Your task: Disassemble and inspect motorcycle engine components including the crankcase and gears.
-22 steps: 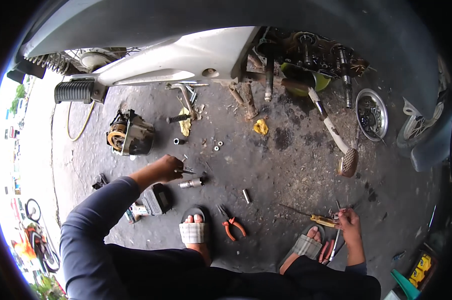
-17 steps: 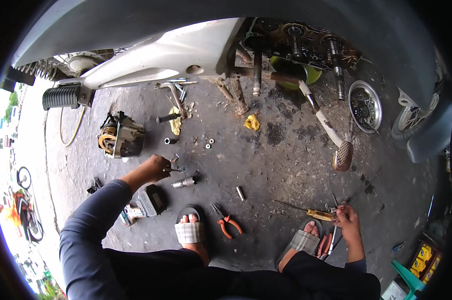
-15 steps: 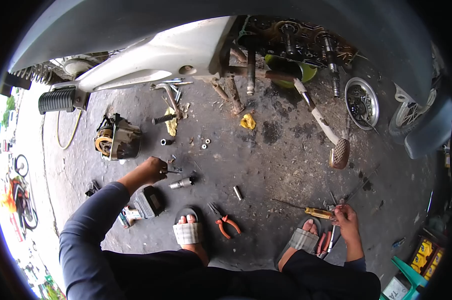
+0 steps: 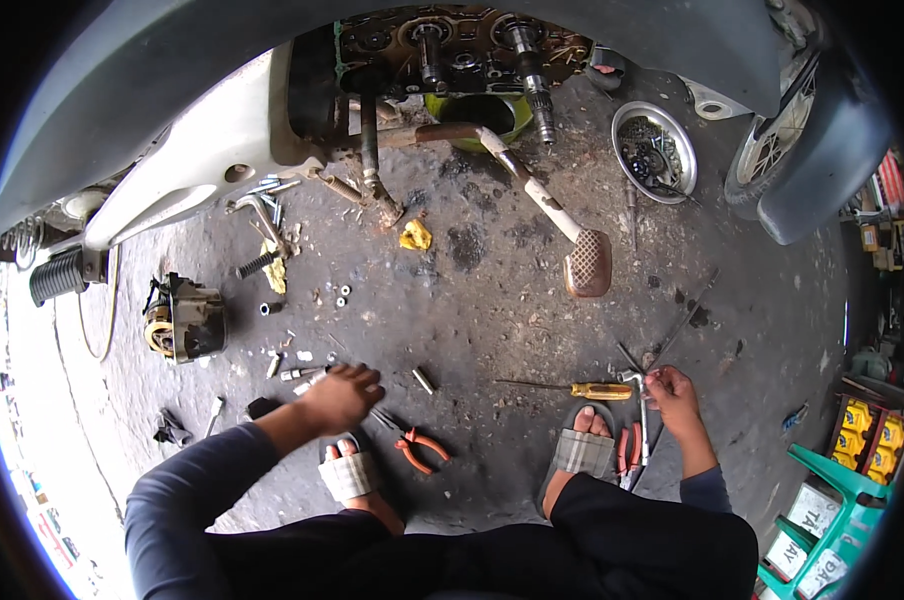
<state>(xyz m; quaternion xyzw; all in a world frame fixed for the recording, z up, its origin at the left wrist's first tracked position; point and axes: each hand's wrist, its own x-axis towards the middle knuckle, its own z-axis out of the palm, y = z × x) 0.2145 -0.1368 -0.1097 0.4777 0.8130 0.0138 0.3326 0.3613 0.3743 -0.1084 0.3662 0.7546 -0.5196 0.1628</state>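
Observation:
My left hand [image 4: 344, 398] is over the floor, back upward and fingers curled; what they hold, if anything, is hidden. Beside it lie orange-handled pliers [image 4: 419, 447] and several metal sockets, one of them a short steel tube [image 4: 423, 381]. My right hand [image 4: 675, 392] has its fingers pinched together at the head of a metal T-handle wrench [image 4: 644, 428]; whether it grips the wrench or something small cannot be made out. Just left of that hand lies a yellow-handled screwdriver [image 4: 600, 391], and red-handled pliers [image 4: 628, 449] lie below it.
A motorcycle with an opened engine [image 4: 462, 62] stands ahead, its pedal [image 4: 587, 265] jutting toward me. A metal bowl of small parts [image 4: 622, 150] is at far right. An engine part [image 4: 194, 325], a hammer [image 4: 264, 218] and a yellow rag [image 4: 415, 235] lie on the floor. Green crates [image 4: 842, 480] stand right.
The view has swung right, so the scene sits further left. My left hand has moved right and nearer, toward the orange pliers. My right hand has shifted slightly up, off the screwdriver handle.

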